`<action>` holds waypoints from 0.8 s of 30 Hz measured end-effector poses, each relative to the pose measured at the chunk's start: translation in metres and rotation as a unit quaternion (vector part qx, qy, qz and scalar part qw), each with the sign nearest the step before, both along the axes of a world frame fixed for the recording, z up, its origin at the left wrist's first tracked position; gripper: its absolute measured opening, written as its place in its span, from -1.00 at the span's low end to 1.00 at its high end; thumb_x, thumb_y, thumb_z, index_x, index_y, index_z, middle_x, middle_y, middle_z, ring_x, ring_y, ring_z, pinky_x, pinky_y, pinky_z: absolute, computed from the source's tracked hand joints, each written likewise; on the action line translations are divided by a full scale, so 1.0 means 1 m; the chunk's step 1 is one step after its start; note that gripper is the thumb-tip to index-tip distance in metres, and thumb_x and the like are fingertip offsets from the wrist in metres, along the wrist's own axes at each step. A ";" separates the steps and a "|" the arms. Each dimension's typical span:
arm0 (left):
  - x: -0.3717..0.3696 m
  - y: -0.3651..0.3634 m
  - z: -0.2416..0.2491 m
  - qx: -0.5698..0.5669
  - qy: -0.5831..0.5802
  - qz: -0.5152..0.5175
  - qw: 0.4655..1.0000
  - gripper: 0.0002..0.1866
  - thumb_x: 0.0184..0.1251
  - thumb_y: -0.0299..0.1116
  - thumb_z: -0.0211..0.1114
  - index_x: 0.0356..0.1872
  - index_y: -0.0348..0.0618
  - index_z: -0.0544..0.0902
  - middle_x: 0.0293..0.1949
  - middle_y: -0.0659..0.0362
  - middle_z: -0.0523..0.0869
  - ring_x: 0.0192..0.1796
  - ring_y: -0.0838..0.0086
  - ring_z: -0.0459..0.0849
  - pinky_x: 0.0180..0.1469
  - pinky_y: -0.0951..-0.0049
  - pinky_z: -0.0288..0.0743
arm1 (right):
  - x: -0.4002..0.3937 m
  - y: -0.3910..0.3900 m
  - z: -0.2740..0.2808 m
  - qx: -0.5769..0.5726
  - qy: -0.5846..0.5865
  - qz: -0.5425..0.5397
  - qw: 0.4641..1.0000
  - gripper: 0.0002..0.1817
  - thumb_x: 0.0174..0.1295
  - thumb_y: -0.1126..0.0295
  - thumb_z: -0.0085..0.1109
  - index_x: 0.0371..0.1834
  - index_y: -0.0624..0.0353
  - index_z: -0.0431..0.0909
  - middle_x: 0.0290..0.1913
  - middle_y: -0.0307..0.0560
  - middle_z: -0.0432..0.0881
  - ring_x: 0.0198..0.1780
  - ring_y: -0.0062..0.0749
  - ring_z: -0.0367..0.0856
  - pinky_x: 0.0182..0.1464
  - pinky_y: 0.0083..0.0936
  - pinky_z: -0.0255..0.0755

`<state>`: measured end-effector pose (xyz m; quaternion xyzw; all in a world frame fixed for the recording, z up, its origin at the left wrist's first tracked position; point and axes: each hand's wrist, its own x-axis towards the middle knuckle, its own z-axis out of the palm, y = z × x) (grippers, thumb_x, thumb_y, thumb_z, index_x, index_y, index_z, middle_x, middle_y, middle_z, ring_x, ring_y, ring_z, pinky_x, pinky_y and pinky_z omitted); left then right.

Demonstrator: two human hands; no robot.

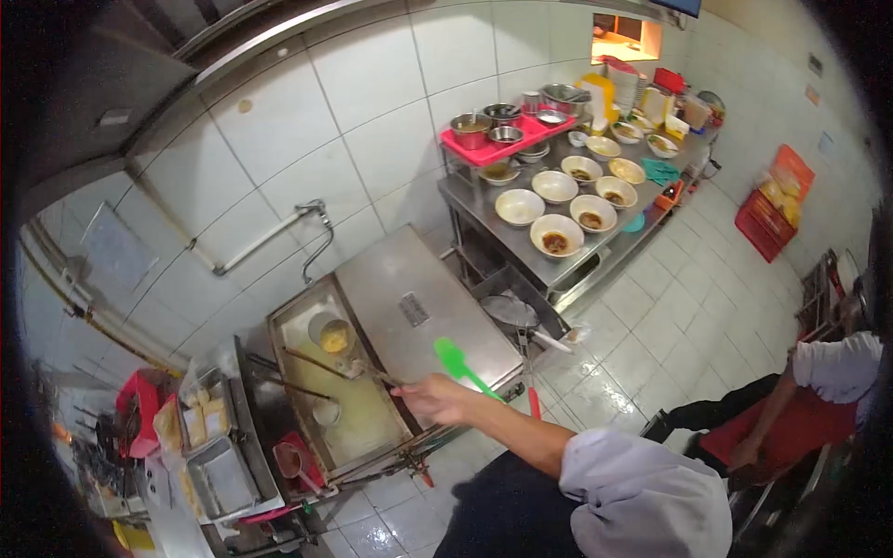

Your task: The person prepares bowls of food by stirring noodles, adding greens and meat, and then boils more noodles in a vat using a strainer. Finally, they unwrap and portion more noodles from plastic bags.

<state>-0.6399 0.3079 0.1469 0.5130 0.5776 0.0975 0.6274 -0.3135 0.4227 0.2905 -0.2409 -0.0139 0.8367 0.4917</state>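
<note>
Steel counter [521, 251] carrying white bowls [556, 235], several with brown sauce, beside a pink tray [493, 149] of metal pots; adjoining steel cooker top [419, 312] with a water-filled vat [358, 409].

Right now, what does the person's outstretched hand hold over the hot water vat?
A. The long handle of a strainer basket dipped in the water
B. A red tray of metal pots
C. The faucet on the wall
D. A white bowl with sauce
A: the hand closes on the long handle of the strainer basket, which sits in the water of the vat; the white bowls stand apart on the steel counter.
</note>
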 end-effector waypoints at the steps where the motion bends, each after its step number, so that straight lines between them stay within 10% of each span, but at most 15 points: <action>1: 0.002 0.003 -0.003 -0.003 -0.001 -0.011 1.000 -0.73 0.39 -0.29 0.16 -0.10 -0.24 0.69 -0.07 0.07 0.72 -0.02 0.33 0.67 0.06 0.38 0.51 | 0.017 -0.018 -0.014 0.001 -0.079 -0.034 0.996 -0.74 0.45 0.34 -0.04 0.08 0.24 0.47 -0.66 -0.46 0.15 -0.74 -0.73 0.02 -0.79 -0.65 -0.17; 6: 0.021 0.009 0.000 -0.021 0.007 -0.042 0.999 -0.73 0.39 -0.28 0.16 -0.10 -0.24 0.69 -0.07 0.06 0.72 -0.02 0.31 0.67 0.05 0.37 0.51 | 0.123 -0.155 0.102 -0.017 -0.381 -0.108 0.918 -0.74 0.42 0.27 0.02 0.06 0.10 0.52 -0.61 -0.45 0.26 -0.62 -0.72 0.18 -0.59 -0.63 0.18; 9: 0.030 0.010 0.001 -0.028 0.009 -0.058 0.998 -0.73 0.39 -0.28 0.15 -0.10 -0.24 0.69 -0.07 0.06 0.72 -0.02 0.31 0.66 0.05 0.37 0.51 | 0.180 -0.193 0.055 0.018 -0.565 -0.146 0.812 -0.75 0.43 0.27 -0.03 0.06 0.11 0.47 -0.55 -0.19 0.49 -0.50 -0.42 0.48 -0.40 -0.36 0.38; 11: 0.035 0.009 0.003 -0.030 0.011 -0.070 0.997 -0.73 0.39 -0.28 0.15 -0.10 -0.25 0.69 -0.07 0.05 0.72 -0.02 0.30 0.66 0.05 0.36 0.51 | 0.197 -0.200 0.040 -0.010 -0.849 -0.174 0.499 -0.75 0.43 0.38 -0.12 0.12 0.06 0.40 -0.61 0.02 0.44 -0.51 -0.11 0.49 -0.40 -0.29 0.37; 15: 0.043 0.003 0.007 -0.034 0.017 -0.082 0.996 -0.73 0.39 -0.28 0.15 -0.11 -0.25 0.68 -0.07 0.04 0.71 -0.02 0.30 0.66 0.05 0.36 0.51 | 0.234 -0.187 -0.056 -0.044 -0.864 -0.263 0.426 -0.71 0.40 0.46 -0.13 0.16 0.07 0.27 -0.46 0.36 0.56 -0.42 0.36 0.55 -0.37 0.12 0.35; 24: 0.034 -0.029 0.021 -0.056 0.040 -0.083 0.994 -0.73 0.39 -0.28 0.14 -0.12 -0.25 0.68 -0.07 0.03 0.71 -0.03 0.28 0.66 0.05 0.34 0.51 | 0.278 -0.129 -0.105 -0.138 -0.844 -0.318 0.409 -0.74 0.40 0.46 -0.14 0.13 0.15 0.27 -0.38 0.43 0.59 -0.35 0.45 0.55 -0.33 0.19 0.34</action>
